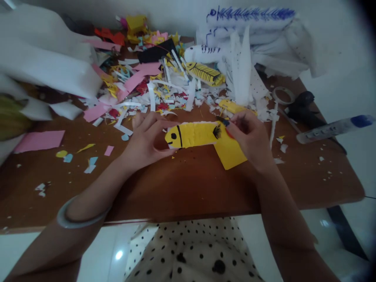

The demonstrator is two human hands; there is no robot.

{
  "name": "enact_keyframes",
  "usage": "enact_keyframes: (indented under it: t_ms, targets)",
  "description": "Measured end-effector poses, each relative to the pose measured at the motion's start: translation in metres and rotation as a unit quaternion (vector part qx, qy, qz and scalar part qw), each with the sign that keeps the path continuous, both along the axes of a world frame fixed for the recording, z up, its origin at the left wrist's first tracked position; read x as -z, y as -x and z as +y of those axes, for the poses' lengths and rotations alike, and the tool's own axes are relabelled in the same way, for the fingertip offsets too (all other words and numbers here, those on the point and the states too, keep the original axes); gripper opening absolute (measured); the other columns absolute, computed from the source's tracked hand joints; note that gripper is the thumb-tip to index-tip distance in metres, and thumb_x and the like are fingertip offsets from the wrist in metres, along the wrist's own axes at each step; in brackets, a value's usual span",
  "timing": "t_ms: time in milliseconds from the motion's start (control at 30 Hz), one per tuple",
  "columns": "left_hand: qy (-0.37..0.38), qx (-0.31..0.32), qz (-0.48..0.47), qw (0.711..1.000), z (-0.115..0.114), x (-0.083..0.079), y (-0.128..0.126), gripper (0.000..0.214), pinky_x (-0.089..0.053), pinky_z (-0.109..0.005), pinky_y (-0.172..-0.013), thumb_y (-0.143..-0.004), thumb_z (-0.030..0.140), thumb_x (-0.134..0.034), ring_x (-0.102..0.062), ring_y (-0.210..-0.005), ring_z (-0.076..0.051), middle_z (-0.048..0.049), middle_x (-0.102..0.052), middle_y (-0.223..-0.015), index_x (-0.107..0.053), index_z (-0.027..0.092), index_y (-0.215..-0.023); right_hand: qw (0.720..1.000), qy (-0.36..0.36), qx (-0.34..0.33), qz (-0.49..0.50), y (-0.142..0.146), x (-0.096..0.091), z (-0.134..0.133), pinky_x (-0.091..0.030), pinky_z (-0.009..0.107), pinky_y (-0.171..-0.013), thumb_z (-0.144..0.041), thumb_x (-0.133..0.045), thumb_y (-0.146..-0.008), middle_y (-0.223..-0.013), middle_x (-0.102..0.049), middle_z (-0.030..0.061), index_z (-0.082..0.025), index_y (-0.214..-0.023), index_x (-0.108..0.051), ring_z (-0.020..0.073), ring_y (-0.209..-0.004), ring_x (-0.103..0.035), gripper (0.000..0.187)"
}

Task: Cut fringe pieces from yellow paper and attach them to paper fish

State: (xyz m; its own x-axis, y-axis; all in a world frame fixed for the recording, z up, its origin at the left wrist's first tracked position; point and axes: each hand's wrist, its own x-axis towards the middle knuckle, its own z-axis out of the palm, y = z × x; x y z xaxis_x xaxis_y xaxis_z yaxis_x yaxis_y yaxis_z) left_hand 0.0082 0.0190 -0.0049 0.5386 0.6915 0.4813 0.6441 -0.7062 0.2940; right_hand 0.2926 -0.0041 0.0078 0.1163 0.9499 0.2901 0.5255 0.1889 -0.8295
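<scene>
Head | left fingers (158, 126) hold yellow fish (195, 135) | right fingers (238, 133) pinch dark object (221, 120) | paper scraps (132, 83) behind

Left fingers (157, 127) on yellow fish (194, 134), paper scraps (136, 81)

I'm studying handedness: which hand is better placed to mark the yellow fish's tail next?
Likely the right hand: it holds what looks like a dark pen near the tail, while the left hand grips the yellow fish by its head.
</scene>
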Motion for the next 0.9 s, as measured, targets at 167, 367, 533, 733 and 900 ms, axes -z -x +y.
enact_keyframes:
  t_ms: [167,367,533,733,900]
  targets:
    - [0.063,-0.070,0.014,0.995,0.014,0.007,0.009,0.044,-0.036,-0.045,-0.096,-0.080,0.041,-0.071,-0.051,-0.104,-0.028,-0.0082,-0.057,-0.110,-0.061,0.023,-0.119,0.998,-0.021,0.065,-0.007,-0.008,0.003,0.004,-0.043,0.028,-0.062,-0.023,-0.063,-0.083,-0.078,-0.056,-0.0005,-0.023,-0.089,-0.057,0.0130,-0.064,-0.050,0.008]
    - [0.105,-0.154,0.065,0.980,0.028,0.018,0.019,0.046,-0.038,-0.051,-0.099,-0.078,0.043,-0.070,-0.049,-0.108,-0.032,-0.0110,-0.055,-0.114,-0.066,0.020,-0.118,0.971,-0.002,0.078,-0.227,-0.033,0.014,0.014,-0.047,0.039,-0.083,-0.021,-0.061,-0.082,-0.093,-0.067,0.0072,-0.019,-0.091,-0.067,0.0220,-0.083,-0.060,0.011]
    - [0.100,-0.181,0.068,0.976,0.026,0.018,0.023,0.067,-0.038,-0.053,-0.100,-0.078,0.039,-0.067,-0.047,-0.113,-0.035,-0.0137,-0.049,-0.121,-0.048,0.018,-0.140,0.934,0.114,0.080,-0.328,-0.054,0.024,0.019,-0.045,0.040,-0.084,-0.026,-0.061,-0.083,-0.097,-0.071,0.0104,-0.019,-0.092,-0.074,0.0278,-0.092,-0.062,0.018]
    - [-0.002,-0.124,-0.031,0.992,0.012,0.003,0.018,0.041,-0.040,-0.049,-0.092,-0.076,0.022,-0.055,-0.049,-0.104,-0.031,-0.0138,-0.053,-0.112,-0.049,0.015,-0.116,0.923,0.147,0.034,-0.355,-0.052,0.026,0.022,-0.043,0.034,-0.085,-0.019,-0.061,-0.080,-0.102,-0.071,0.0111,-0.018,-0.097,-0.072,0.0256,-0.097,-0.062,0.020]
    - [0.002,-0.054,-0.040,0.998,-0.015,-0.015,-0.009,0.021,-0.039,-0.049,-0.095,-0.080,0.016,-0.052,-0.052,-0.104,-0.028,-0.0088,-0.059,-0.104,-0.053,0.020,-0.100,0.925,0.144,0.050,-0.349,-0.043,0.029,0.027,-0.043,0.033,-0.077,-0.020,-0.066,-0.073,-0.101,-0.069,0.0157,-0.015,-0.091,-0.067,0.0286,-0.095,-0.062,0.019]
